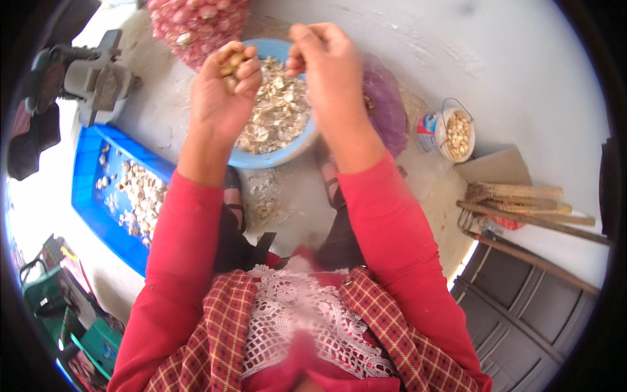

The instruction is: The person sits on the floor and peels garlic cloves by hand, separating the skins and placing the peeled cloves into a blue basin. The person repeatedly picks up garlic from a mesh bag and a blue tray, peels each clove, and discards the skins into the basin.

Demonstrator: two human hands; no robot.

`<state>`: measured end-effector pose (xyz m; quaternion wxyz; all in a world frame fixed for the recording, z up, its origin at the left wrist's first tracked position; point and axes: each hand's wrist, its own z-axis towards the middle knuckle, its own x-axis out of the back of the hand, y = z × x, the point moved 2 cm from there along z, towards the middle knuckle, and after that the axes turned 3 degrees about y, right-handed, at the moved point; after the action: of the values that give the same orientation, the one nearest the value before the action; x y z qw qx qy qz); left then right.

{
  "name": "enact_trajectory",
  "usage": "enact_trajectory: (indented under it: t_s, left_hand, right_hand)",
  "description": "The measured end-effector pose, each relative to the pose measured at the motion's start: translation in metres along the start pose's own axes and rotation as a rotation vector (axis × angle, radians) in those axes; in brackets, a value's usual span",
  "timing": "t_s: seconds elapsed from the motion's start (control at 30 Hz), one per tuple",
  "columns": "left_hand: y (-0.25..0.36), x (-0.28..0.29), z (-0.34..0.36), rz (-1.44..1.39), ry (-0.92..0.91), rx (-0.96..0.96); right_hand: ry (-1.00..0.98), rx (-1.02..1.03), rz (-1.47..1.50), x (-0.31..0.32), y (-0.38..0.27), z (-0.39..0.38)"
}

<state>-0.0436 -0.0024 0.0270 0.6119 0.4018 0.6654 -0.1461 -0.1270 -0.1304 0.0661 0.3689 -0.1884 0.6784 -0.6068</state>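
My left hand (pixel 228 85) is raised over the left rim of a light blue basin (pixel 274 159), its fingers curled round several small, rounded yellow-brown pieces (pixel 231 67). They look like nuts or cloves; I cannot tell which. Higher and to the right, my right hand (pixel 328 55) is closed over the basin's far right side, thumb against the fingers. Anything in that pinch is hidden. Pale, flaky shells or husks (pixel 277 108) fill the basin, which stands on the floor in front of my feet.
A red mesh bag (pixel 199 26) of roundish things stands far left, a purple mesh sack (pixel 385 108) right of the basin. A blue tray (pixel 88 176) holds pale pieces; a white bucket (pixel 450 136) has more. Wooden-handled tools (pixel 529 202) lie right; a grey machine (pixel 101 81) stands left.
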Motion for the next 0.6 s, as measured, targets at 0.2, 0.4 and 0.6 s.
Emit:
enact_trajectory:
  t_s: [0.2,0.4,0.6]
  left_hand:
    - [-0.011,-0.014,-0.01,0.008,-0.139,0.092]
    - [-0.019,-0.014,-0.01,0.063,0.158,-0.081]
    - [0.011,0.024,0.007,0.288,0.344,-0.411]
  right_hand:
    - [0.092,0.01,0.033,-0.01,0.014,0.004]
    - [-0.171,-0.476,0.306,-0.043,0.036,-0.045]
    - [-0.255,-0.25,0.007,-0.052,0.016,-0.064]
